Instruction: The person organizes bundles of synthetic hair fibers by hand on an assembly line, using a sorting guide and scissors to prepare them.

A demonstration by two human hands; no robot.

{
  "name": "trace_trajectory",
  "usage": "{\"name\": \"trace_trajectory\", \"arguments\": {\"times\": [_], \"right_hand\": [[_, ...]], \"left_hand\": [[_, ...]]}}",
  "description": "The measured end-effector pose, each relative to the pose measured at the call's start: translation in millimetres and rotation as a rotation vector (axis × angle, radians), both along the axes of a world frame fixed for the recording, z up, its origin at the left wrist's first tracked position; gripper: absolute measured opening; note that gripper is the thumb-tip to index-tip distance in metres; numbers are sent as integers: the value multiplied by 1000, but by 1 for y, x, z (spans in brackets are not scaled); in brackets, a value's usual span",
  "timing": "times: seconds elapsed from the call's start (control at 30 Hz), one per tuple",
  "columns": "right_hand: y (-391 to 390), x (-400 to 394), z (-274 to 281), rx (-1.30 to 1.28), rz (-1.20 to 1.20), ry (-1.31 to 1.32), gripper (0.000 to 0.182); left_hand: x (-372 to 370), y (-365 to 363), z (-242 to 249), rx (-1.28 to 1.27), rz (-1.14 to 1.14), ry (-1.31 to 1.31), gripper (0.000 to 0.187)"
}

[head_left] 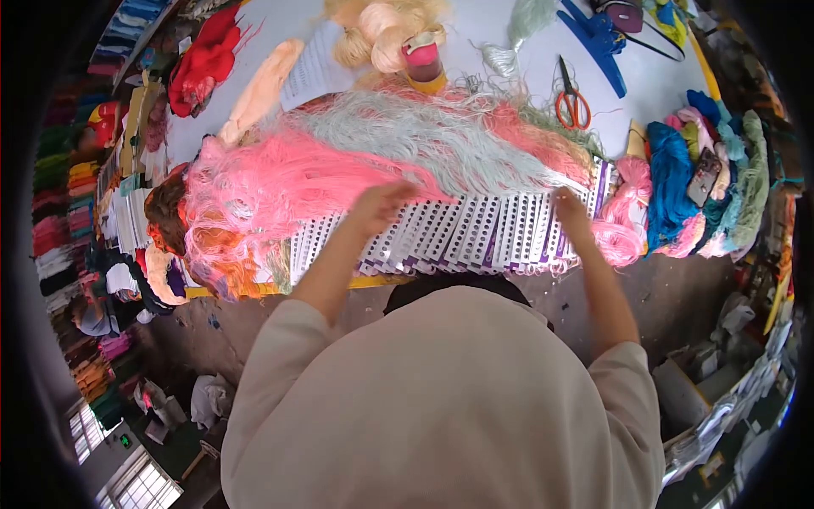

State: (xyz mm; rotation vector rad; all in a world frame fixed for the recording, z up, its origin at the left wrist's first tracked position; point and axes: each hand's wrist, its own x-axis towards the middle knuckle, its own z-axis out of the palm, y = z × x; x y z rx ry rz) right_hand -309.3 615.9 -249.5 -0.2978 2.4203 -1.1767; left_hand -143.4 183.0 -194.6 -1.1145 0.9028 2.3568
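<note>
A row of overlapping white cards with punched holes (458, 229) lies along the table's near edge. Pink thread (314, 170) and pale grey-blue thread (415, 127) spread out behind the cards. My left hand (383, 206) is over the boundary of the pink thread and the cards; its fingers are blurred and what they hold, if anything, cannot be made out. Near the right end of the row, my right hand (570, 206) is at the cards' top edge beside the pale thread, its fingertips too small and blurred to read.
Orange-handled scissors (573, 110) and a blue clamp-like tool (598, 47) lie at the back right. A cone of thread (422, 61) stands at the back middle. Blue skeins (670, 182) hang at the right edge, red yarn (203, 64) lies at the back left.
</note>
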Motion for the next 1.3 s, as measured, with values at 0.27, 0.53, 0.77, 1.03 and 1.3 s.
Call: {"name": "trace_trajectory", "arguments": {"times": [0.27, 0.53, 0.77, 1.03, 1.3], "right_hand": [[-138, 44, 22, 50, 330, -126, 17], [-140, 37, 26, 25, 326, -239, 16], [-140, 34, 26, -28, 320, -334, 13], [-135, 41, 12, -118, 240, -388, 20], [-137, 42, 14, -93, 255, -398, 24]], "left_hand": [[-46, 131, -29, -745, -523, 39, 21], [-47, 126, -25, -297, -288, 80, 17], [-55, 122, -40, -327, -448, 125, 16], [-35, 67, -44, -546, -309, 79, 9], [-37, 86, -38, -500, -200, 2, 19]]}}
